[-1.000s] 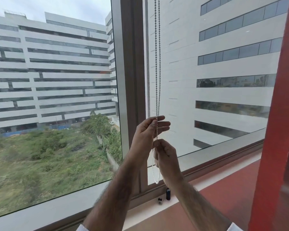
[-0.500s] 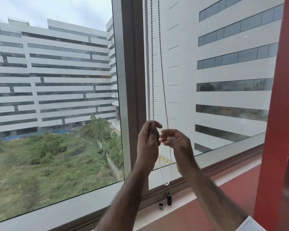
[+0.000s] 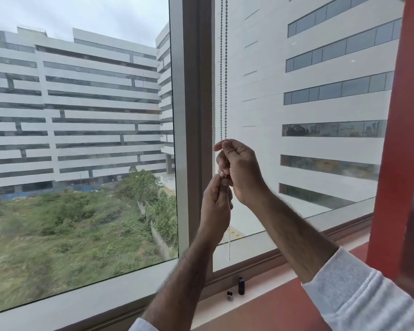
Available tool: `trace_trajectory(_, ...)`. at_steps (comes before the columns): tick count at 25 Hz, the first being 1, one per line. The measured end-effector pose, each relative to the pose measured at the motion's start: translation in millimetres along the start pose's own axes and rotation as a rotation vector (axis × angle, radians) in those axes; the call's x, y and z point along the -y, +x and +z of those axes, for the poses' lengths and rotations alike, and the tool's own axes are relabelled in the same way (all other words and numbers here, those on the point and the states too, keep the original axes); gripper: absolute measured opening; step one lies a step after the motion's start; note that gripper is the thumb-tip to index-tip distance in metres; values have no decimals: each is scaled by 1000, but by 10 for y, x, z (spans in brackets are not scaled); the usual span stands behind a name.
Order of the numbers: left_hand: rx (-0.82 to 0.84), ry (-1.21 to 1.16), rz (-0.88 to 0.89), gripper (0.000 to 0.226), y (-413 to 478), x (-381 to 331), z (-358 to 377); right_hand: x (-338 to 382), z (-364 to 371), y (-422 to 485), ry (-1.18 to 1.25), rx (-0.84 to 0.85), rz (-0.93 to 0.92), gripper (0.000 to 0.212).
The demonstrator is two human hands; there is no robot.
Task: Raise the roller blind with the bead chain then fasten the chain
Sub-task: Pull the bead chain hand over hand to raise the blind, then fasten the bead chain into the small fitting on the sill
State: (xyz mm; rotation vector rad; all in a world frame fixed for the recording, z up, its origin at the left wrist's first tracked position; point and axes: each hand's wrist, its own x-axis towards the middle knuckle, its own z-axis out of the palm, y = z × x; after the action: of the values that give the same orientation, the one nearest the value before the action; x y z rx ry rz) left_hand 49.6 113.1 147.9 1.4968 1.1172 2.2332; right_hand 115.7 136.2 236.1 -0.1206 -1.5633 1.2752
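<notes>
Where both bare hands meet at centre frame, a grey metal bead chain (image 3: pixel 223 68) is pinched — right hand (image 3: pixel 240 172) above, left hand (image 3: pixel 216 206) below, its white loop dangling beneath.

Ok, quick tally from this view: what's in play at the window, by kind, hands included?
Hands: 2, the right hand above the left hand, both closed on the chain
Bead chain: 1, hanging as a loop
Small dark objects on the sill: 2, a black cylinder and a shorter piece
Total: 5
</notes>
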Motion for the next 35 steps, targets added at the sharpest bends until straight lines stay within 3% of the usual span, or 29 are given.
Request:
trace_trajectory(5, 26, -62, -30, 52, -35, -104, -79, 78, 71, -73, 14, 25, 9, 24)
trace_trajectory(7, 26, -78, -81, 44, -171, -8, -159, -29, 70, -195, -26, 46, 30, 19)
trace_trajectory(9, 22, -31, -150, 28, -436, 223, -291, -306, 37, -394, -122, 86, 72, 14)
trace_trajectory(14, -60, 29, -392, 28, -1169, 867, -696, -1200, -26, -1044, -116, 131, 305, 14)
trace_trajectory(18, -119, 30, -382, 23, -1385, 945, -910, -1518, 50, -1322, -84, 126, 394, 23)
trace_trajectory(22, -172, -54, -350, 21, -1395, 916, -1014, -1612, 193, -1330, -86, 124, 401, 17)
trace_trajectory(26, -69, 140, -206, 12, -1478, 924, -1133, -1768, 159, -1275, -185, 131, 390, 22)
trace_trajectory(30, -1, 240, -219, 18, -1580, 1002, -1296, -1752, 20, -1279, -248, 21, 345, 23)
trace_trajectory(33, -71, 209, -285, 29, -1500, 1129, -1395, -1941, -231, -1330, -272, -245, 294, 16)
trace_trajectory(35, -102, 217, -300, 32, -1377, 1193, -1414, -2231, -516, -1346, -419, -342, 354, 12)
